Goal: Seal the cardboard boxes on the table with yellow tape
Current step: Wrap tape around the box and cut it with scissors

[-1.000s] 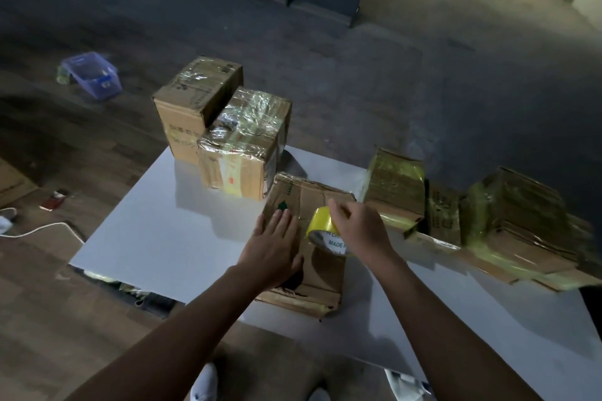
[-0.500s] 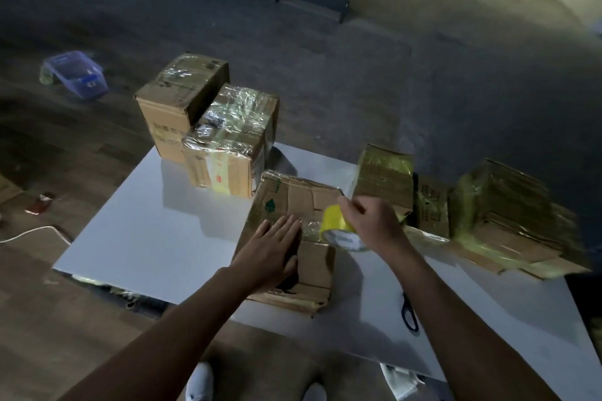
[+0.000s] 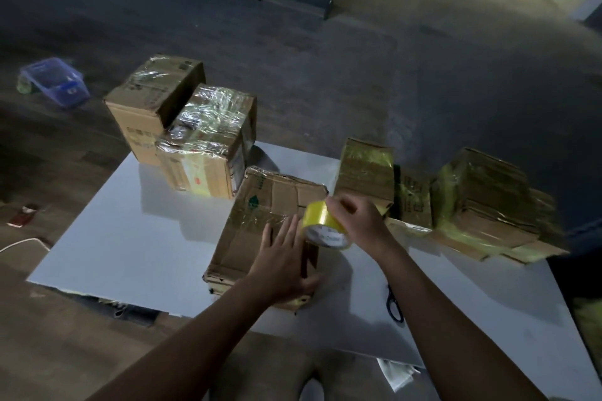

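Note:
A flat brown cardboard box (image 3: 260, 215) lies on the white table (image 3: 136, 254) in front of me. My left hand (image 3: 283, 260) presses flat on the box's near right part, fingers straight. My right hand (image 3: 358, 221) grips a roll of yellow tape (image 3: 322, 226) held at the box's right edge, just above its top. Two taller taped boxes, one (image 3: 202, 146) in front of the other (image 3: 153, 98), stand at the table's far left. Several boxes wrapped in yellow tape, among them a small one (image 3: 365, 172) and a large one (image 3: 488, 202), lie along the right.
Black-handled scissors (image 3: 394, 304) lie on the table to the right of the box, near my right forearm. A blue plastic bin (image 3: 53, 81) sits on the floor at the far left. A white cable (image 3: 19, 242) runs along the floor on the left.
The tape roll has moved with my right hand from the box's middle to its right edge. My left hand slid toward me along the box top.

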`<state>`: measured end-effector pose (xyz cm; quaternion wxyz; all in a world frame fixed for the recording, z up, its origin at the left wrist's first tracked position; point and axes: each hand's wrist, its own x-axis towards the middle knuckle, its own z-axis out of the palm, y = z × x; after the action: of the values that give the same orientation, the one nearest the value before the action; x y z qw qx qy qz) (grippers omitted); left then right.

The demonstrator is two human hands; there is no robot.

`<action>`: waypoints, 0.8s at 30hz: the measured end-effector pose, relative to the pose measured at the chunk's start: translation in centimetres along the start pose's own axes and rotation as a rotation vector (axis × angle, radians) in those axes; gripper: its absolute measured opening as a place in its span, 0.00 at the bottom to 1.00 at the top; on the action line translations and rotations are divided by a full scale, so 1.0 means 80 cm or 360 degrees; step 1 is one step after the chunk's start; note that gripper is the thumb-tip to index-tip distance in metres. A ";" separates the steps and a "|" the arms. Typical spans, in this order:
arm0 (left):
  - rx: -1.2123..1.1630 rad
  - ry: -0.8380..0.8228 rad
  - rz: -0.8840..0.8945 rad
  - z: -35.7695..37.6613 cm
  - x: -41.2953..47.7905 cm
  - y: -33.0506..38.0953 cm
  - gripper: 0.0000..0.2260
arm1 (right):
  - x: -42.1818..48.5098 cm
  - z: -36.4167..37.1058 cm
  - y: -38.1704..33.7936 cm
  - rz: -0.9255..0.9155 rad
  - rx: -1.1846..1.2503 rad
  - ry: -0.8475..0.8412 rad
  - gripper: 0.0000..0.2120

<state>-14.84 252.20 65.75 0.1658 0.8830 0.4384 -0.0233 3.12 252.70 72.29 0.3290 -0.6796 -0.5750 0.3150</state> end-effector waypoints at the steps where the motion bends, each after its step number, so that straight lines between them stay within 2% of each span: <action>1: -0.0012 0.0000 -0.0006 0.002 0.000 -0.002 0.44 | -0.002 -0.001 0.006 0.0022 0.0102 -0.0008 0.19; 6: -0.0012 0.0031 -0.0036 0.007 -0.001 -0.002 0.44 | -0.010 0.000 0.012 0.0011 0.0030 -0.0023 0.22; 10: 0.0069 -0.0040 -0.0091 0.005 0.001 0.001 0.46 | -0.017 -0.025 0.039 0.0080 0.0013 0.0077 0.20; 14: 0.0119 -0.0131 -0.0149 0.004 0.003 0.008 0.46 | -0.024 -0.024 0.074 0.0068 -0.0138 -0.0016 0.20; 20: 0.0154 -0.0261 -0.0351 -0.012 0.014 0.038 0.41 | -0.012 -0.002 0.069 0.0025 -0.0319 -0.0131 0.23; 24: 0.0122 -0.0207 -0.0554 -0.007 0.023 0.062 0.30 | -0.016 0.002 0.068 0.0051 -0.0320 -0.0191 0.21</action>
<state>-9.87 251.03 67.31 0.1533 0.7961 0.5718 -0.1253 5.94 250.78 67.88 0.2190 -0.6982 -0.6114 0.3011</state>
